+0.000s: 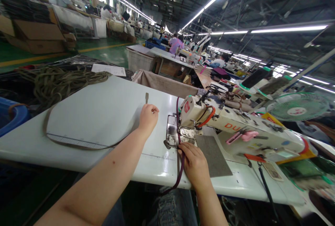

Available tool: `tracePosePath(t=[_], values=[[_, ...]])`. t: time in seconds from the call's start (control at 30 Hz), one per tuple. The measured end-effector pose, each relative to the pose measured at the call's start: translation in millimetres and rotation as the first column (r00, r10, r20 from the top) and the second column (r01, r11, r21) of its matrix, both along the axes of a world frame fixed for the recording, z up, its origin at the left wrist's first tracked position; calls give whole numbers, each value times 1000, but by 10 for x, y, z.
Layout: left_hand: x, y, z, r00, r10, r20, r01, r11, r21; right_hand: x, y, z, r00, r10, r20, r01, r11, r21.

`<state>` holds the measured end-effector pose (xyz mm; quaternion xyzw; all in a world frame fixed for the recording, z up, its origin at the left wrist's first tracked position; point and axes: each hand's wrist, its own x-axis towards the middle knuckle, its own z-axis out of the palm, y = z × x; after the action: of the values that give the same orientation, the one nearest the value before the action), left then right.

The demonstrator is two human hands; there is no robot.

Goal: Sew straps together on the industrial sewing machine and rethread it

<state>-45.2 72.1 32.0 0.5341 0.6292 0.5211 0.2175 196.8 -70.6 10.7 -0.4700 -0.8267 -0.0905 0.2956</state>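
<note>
My left hand (148, 119) is closed around an olive strap near its end on the white sewing table (104, 114). The strap's flat, wider tip (147, 97) sticks out beyond my fingers. Its length loops left to a tangled pile of olive straps (65, 82). At the machine bed, my right hand (195, 163) has its fingers together on a narrow purple strap (181, 170). That strap runs under the head of the sewing machine (193, 110) and hangs over the front table edge. The fingertips of my right hand rest just in front of the metal needle plate (172, 128).
A grey-brown mat (213, 156) lies right of the needle plate. Pink-handled snips (243, 136) are on the machine arm. A green fan (297, 110) stands at right, a blue tub (13, 116) at left. A paper sheet (108, 70) lies behind the table. Other people sit farther back.
</note>
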Motion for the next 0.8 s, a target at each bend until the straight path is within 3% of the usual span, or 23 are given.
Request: tracePosePath(t=[0.8], values=[[8,-31,33,1000,-7,1,7,1000,-24,-1,6,15,1000,1,4,-1,1000,-24]])
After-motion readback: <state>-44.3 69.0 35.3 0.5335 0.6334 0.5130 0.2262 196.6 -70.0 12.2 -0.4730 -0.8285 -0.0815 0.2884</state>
